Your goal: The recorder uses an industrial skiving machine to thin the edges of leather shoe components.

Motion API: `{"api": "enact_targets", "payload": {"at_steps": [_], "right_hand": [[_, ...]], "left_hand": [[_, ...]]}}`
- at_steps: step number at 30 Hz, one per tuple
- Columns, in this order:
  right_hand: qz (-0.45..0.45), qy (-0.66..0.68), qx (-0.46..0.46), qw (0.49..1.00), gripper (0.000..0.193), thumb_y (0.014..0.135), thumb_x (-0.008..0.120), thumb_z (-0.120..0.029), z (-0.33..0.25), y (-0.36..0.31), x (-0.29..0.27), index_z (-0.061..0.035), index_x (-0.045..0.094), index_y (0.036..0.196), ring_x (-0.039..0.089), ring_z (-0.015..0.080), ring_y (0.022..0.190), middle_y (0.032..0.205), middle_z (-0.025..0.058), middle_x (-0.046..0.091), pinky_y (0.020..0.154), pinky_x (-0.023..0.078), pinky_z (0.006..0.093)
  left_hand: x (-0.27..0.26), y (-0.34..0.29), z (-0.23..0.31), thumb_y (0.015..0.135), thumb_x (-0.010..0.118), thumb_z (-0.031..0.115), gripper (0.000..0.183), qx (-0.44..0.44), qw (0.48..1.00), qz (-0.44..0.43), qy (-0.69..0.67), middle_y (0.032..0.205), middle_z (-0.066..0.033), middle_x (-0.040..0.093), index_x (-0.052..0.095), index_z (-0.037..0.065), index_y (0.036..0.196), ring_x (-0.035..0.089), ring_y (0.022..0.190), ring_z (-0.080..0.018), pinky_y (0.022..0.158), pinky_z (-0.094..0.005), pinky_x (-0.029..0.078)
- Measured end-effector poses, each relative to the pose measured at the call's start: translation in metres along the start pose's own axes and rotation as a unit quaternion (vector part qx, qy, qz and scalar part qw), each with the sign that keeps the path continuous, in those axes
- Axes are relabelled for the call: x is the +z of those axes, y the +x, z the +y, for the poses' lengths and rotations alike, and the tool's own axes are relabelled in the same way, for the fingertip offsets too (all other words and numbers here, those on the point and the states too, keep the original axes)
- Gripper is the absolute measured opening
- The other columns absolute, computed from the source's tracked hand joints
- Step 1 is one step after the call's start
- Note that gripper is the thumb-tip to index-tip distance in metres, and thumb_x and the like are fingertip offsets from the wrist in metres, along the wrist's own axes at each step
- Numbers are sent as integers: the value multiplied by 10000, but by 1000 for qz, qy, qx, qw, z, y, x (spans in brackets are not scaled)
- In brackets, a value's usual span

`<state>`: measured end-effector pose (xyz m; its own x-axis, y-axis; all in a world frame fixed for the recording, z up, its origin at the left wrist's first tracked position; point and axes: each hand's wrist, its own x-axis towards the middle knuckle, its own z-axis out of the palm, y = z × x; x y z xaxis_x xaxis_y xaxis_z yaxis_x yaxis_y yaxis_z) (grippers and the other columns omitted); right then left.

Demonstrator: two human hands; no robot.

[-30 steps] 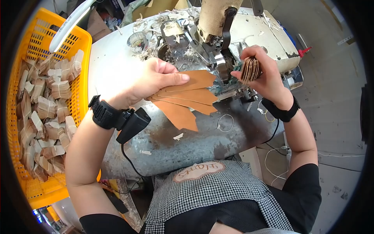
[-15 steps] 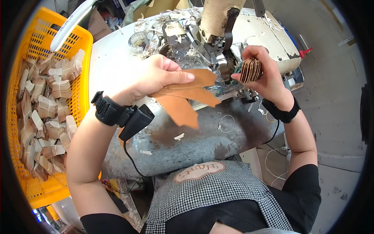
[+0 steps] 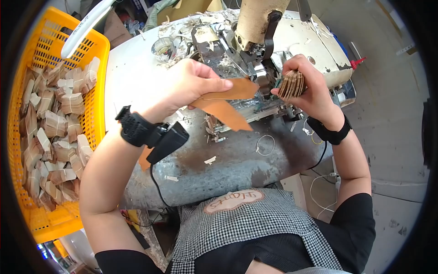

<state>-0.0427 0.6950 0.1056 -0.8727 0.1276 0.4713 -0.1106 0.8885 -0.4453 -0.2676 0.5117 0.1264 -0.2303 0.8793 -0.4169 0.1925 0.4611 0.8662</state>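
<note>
Worktable [image 3: 210,180]: left hand [image 3: 191,84] down to 2 visible tan pieces [image 3: 242,89].

Over on the left stands a basket [image 3: 64,227] with bundles [image 3: 54,127] in it; right of it, the worktable [image 3: 205,182]. Flat pieces [image 3: 228,115] in the left hand [image 3: 191,85] and a stack [image 3: 292,86] in the right hand [image 3: 318,89] sit before the machine head [image 3: 258,25], a ring [image 3: 259,151] nearer on the worktable.
</note>
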Motion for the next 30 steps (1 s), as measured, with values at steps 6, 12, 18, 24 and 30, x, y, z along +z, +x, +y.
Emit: {"api": "enact_targets", "payload": {"at_steps": [6, 12, 18, 24, 30], "right_hand": [[-30, -9, -21, 999, 590, 576, 793, 43, -4, 4, 4, -68, 521, 1088, 537, 327, 1017, 1014, 99, 580, 867, 448, 389], [35, 50, 50, 997, 559, 591, 767, 74, 0, -8, -1, -69, 528, 1076, 548, 304, 933, 986, 93, 566, 811, 463, 349], [-17, 21, 8, 1000, 547, 608, 755, 77, -2, 1, 2, -65, 508, 1076, 549, 309, 954, 1005, 97, 566, 821, 469, 351], [-50, -34, 5, 998, 577, 566, 779, 50, -3, 0, 0, -71, 498, 1055, 508, 372, 985, 1047, 116, 546, 849, 449, 396], [212, 402, 217, 864, 471, 809, 764, -10, -67, -18, 16, -50, 457, 1164, 563, 80, 922, 1000, 16, 574, 783, 467, 237]], "left_hand": [[10, -4, -1, 829, 778, 200, 200, 35, 998, -2, -43, 785, -17, 695, 683, 36, 892, 623, 633, -46, 568, -170, 480], [-1, -9, -19, 839, 756, 122, 162, 56, 990, -19, -128, 844, -32, 704, 668, 35, 944, 642, 703, -59, 653, -177, 502], [15, -3, -7, 853, 736, 113, 138, 70, 989, 92, -89, 841, -38, 695, 653, 34, 930, 652, 710, -75, 656, -187, 516], [27, -12, -6, 875, 712, 106, 201, 81, 988, 75, -104, 827, -60, 677, 603, -12, 995, 655, 691, -106, 626, -211, 545], [105, -53, -13, 648, 885, 292, 823, 432, 863, 196, 171, 1211, -199, 527, 482, -22, 1294, 555, 1093, -317, 927, -383, 483]]}}
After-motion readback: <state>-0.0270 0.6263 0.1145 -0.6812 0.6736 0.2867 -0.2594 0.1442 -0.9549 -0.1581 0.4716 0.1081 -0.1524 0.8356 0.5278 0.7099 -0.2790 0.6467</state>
